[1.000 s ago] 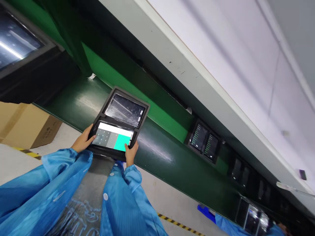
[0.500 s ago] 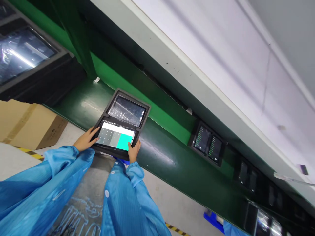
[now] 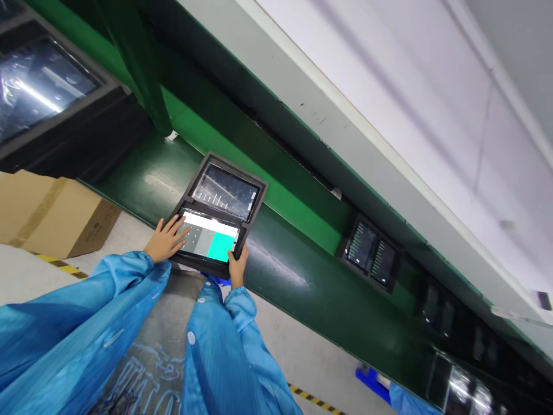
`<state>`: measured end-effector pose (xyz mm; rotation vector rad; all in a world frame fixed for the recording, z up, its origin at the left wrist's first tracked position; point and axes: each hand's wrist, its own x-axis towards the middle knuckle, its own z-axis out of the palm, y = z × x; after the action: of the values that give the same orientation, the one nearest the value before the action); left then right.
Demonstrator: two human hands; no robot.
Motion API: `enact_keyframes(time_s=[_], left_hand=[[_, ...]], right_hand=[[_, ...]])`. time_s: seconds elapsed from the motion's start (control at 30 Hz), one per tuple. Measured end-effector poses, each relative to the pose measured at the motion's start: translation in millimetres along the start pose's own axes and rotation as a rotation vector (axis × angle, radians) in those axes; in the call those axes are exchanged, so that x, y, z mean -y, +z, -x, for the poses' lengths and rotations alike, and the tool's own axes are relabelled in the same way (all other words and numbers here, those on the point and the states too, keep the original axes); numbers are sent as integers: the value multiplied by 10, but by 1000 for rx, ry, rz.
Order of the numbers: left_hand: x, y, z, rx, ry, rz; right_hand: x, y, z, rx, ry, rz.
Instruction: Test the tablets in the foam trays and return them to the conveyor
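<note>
On the dark green counter [image 3: 276, 265], at its near edge and just in front of the wearer's body, I see a black tray [image 3: 216, 212] with two tablets side by side in its recesses. The upper tablet [image 3: 227, 190] has a dark, glossy face streaked with reflections; small white lines of text cross its left part, and white labels sit at its right end. The lower tablet [image 3: 207, 236] is lit: a white band along the top, grey keys with tiny characters on the left, too small for me to read, and a bright teal block on the right.

I have the hands at opposite ends of the tray, well apart. The left hand [image 3: 167, 241] lies palm down, fingers spread and fairly straight, their tips over the keys; I can't tell how firmly they press. The right hand [image 3: 238, 266] is clamped on the tray's near right corner, thumb on top, the other fingers mostly hidden around the edge. Both forearms come up from below in loose blue sleeves [image 3: 125, 268], gathered at the wrists.
</note>
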<state>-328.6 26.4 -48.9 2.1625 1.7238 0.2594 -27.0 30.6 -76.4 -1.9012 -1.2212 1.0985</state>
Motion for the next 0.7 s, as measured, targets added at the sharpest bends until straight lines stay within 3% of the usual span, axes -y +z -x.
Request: enact_keyframes(time_s=[0.33, 0.7], left_hand=[[88, 50, 105, -81, -209, 167], [167, 70, 128, -105, -332, 264]], right_hand=[[30, -11, -12, 10, -25, 68], [32, -30, -6, 6, -46, 130]])
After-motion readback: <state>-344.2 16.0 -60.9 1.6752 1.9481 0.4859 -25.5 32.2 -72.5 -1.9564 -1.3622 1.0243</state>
